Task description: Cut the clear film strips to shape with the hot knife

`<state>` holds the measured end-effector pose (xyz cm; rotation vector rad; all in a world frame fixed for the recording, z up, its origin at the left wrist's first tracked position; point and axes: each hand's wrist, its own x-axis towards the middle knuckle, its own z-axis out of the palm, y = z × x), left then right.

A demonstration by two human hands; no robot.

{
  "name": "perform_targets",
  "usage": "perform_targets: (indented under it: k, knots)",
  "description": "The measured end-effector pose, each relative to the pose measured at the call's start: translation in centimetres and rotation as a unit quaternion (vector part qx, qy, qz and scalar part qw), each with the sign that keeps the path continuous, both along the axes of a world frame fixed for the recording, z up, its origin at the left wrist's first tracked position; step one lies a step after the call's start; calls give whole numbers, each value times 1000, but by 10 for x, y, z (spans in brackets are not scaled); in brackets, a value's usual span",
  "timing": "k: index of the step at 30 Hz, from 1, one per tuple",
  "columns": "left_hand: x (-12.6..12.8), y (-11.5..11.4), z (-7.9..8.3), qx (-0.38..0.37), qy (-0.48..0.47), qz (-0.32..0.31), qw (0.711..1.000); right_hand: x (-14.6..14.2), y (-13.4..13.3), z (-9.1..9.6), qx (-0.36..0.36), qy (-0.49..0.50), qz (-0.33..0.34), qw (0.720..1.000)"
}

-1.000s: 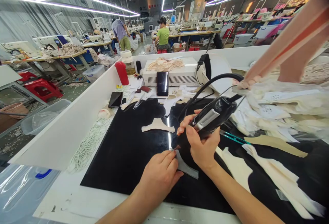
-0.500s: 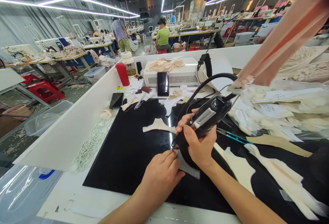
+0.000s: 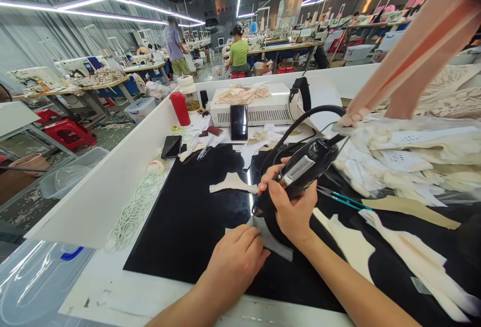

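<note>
My right hand point(image 3: 291, 204) is wrapped round a black corded hand tool point(image 3: 300, 167) with a metal plate on its side. The tool tilts down to the left, its tip close to a grey sheer fabric piece point(image 3: 276, 242) on the black work mat point(image 3: 180, 217). My left hand point(image 3: 236, 257) is closed over this piece, fingers together, holding it against the mat. Grey fabric shows on both sides of the fingers; the fingertips are partly hidden. A cream cut fabric piece point(image 3: 233, 182) lies just beyond my hands.
Teal-handled tweezers point(image 3: 347, 200) and cream pieces point(image 3: 349, 239) lie to the right, near bagged fabric point(image 3: 406, 151). A pink cloth strip point(image 3: 421, 51) hangs down to the tool's cord. At the back stand a phone point(image 3: 239, 122) and a white vented box point(image 3: 263, 109). Pale green cord point(image 3: 135, 212) lies left.
My left hand has drawn back slightly from the tool's tip, and more of the grey sheer piece shows around its fingers. My right hand and the tool stay nearly in place.
</note>
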<state>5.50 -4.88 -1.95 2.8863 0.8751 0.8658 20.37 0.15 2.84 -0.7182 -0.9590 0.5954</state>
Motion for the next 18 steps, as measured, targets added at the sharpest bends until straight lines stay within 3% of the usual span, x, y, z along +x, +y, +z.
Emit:
perform_targets:
  k: [18]
  knots:
    - [-1, 0, -10, -4, 12, 11, 1000, 0, -2, 1, -3, 1, 2, 1000]
